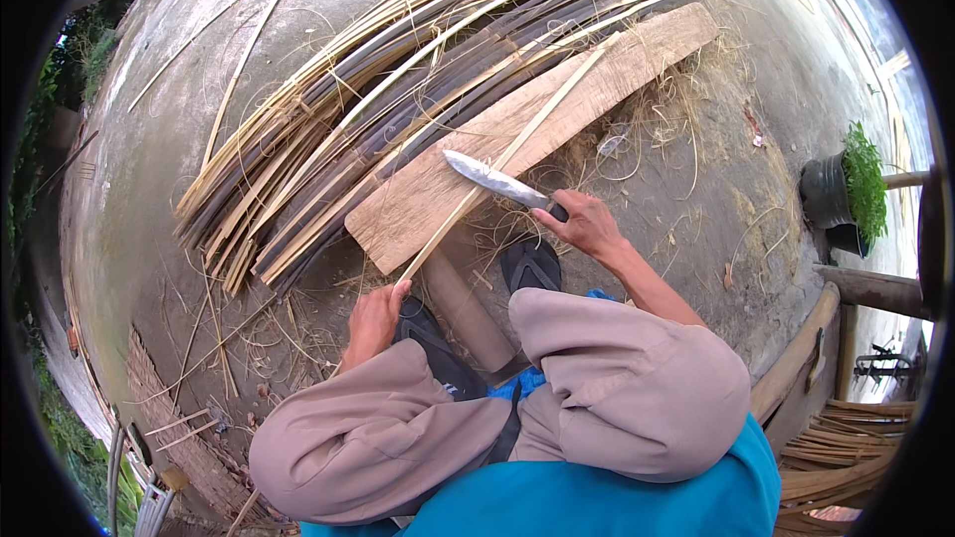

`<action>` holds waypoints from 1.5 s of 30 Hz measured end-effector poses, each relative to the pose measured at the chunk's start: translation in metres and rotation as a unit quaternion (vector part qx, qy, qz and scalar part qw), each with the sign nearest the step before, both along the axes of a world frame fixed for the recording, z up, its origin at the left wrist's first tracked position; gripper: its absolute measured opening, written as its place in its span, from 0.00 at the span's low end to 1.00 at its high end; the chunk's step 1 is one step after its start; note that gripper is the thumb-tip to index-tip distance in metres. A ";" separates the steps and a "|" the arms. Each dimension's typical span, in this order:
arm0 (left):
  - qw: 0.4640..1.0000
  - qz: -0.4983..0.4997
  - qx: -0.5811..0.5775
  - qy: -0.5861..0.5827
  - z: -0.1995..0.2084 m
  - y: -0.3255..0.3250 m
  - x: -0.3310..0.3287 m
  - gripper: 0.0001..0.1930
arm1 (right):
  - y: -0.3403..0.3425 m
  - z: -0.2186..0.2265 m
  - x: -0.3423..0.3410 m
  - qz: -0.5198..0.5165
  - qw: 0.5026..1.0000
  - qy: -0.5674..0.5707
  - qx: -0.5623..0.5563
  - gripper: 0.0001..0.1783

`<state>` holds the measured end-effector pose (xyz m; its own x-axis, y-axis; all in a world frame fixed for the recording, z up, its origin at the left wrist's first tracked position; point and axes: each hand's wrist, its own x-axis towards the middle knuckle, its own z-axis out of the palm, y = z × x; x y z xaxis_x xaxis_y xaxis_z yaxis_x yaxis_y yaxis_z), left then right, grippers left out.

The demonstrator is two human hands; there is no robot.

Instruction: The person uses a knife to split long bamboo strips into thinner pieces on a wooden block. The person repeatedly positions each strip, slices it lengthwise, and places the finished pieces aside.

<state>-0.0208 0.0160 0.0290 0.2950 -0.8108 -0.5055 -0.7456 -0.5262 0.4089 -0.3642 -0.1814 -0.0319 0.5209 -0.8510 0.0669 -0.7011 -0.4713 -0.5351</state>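
Observation:
My left hand [374, 320] pinches the near end of a long pale bamboo strip [546, 111], close to my left foot. The strip slants away to the upper right across a broad wooden plank [637, 58]. Wrapped round the dark handle of a knife [494, 180] is my right hand [587, 226]. The blade points to the left and lies across the strip over the plank; whether its edge touches the strip I cannot tell. Below the plank a round log or pipe [466, 313] lies between my feet.
A large bundle of bamboo strips [328, 129], dark and pale, lies beyond the plank. Thin curled shavings [686, 129] litter the ground. A black pot with a green plant [863, 189] stands at the right, near wooden poles [796, 358]. More strips [846, 447] are at the lower right.

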 end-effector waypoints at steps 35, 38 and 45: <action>0.998 0.020 0.055 0.024 0.028 0.073 0.052 0.27 | -0.101 -0.005 -0.064 -0.017 0.999 0.031 -0.019 0.32; 0.999 0.012 0.033 0.026 0.023 0.071 0.046 0.27 | -0.118 0.001 -0.062 -0.205 0.972 -0.025 0.114 0.33; 0.997 0.028 0.065 0.033 0.010 0.086 0.064 0.29 | -0.122 -0.004 -0.085 -0.203 0.978 0.010 0.035 0.34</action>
<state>0.0436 0.1019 0.0393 0.2999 -0.7211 -0.6245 -0.6876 -0.6172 0.3824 -0.4494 -0.3032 -0.0360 0.1390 -0.9903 -0.0053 -0.8335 -0.1141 -0.5407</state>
